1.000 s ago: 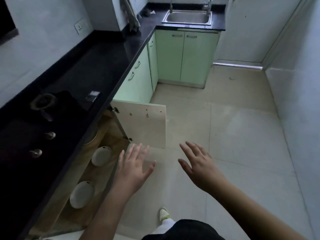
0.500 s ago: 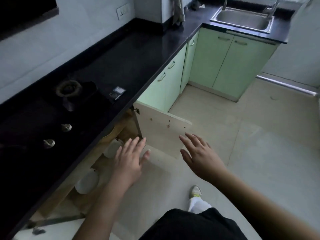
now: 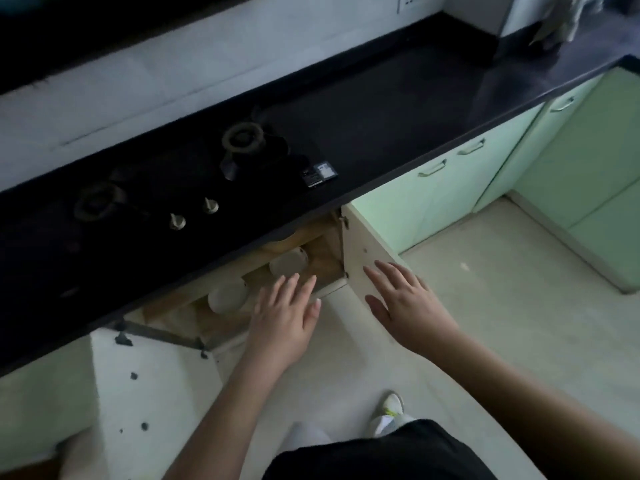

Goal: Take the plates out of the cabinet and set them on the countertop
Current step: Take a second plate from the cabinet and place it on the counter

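Two white plates lie on the wooden floor of the open cabinet under the black countertop: one plate further right, the other plate nearer left, both partly hidden by the counter edge. My left hand hovers with fingers spread just in front of the cabinet opening, close to the plates, holding nothing. My right hand is spread open beside the open right cabinet door, also holding nothing.
A gas hob with two burners and knobs sits in the counter above the cabinet. A small dark card lies on the counter. The left door stands open. Green cabinets run right. My shoe is on the tiled floor.
The view has turned left toward the cabinet and come closer. Both hands have moved nearer the cabinet opening, the left one now just in front of the plates.
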Demonstrator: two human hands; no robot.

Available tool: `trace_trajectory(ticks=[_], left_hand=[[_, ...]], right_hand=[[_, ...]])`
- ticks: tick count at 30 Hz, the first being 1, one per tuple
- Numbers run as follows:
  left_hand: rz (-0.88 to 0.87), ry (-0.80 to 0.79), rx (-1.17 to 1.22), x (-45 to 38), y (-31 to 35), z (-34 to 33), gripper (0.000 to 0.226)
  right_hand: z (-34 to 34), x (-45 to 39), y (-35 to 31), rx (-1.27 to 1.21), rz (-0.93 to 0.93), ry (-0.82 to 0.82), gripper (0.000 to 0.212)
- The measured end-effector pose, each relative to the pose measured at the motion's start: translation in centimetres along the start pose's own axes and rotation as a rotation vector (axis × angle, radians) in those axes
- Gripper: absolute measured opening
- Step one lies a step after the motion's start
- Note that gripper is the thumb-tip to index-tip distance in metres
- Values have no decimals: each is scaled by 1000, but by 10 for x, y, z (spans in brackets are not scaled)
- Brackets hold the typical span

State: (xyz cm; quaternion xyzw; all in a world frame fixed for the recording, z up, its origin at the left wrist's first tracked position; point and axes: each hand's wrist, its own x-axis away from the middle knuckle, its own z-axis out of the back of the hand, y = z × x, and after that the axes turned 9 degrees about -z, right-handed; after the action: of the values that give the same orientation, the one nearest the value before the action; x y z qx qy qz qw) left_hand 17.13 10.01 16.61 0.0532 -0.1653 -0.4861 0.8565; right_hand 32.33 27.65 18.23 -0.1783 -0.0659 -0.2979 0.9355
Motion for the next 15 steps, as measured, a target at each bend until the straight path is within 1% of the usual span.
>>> trace_trajectory(ticks=[5, 9, 12, 15], left_hand=[[87, 74, 15, 12, -18, 3, 61], [154, 154, 60, 25, -37, 5, 62], [179, 172, 73, 41, -53, 4, 65], [198, 186, 89, 59, -75, 3, 68]], right_hand=[[4, -19, -26, 4, 136, 38, 53], [5, -22, -48, 42, 232, 68, 53], [1, -25, -66, 63, 261, 79, 52], [-7, -31, -85, 95, 262, 48, 54]])
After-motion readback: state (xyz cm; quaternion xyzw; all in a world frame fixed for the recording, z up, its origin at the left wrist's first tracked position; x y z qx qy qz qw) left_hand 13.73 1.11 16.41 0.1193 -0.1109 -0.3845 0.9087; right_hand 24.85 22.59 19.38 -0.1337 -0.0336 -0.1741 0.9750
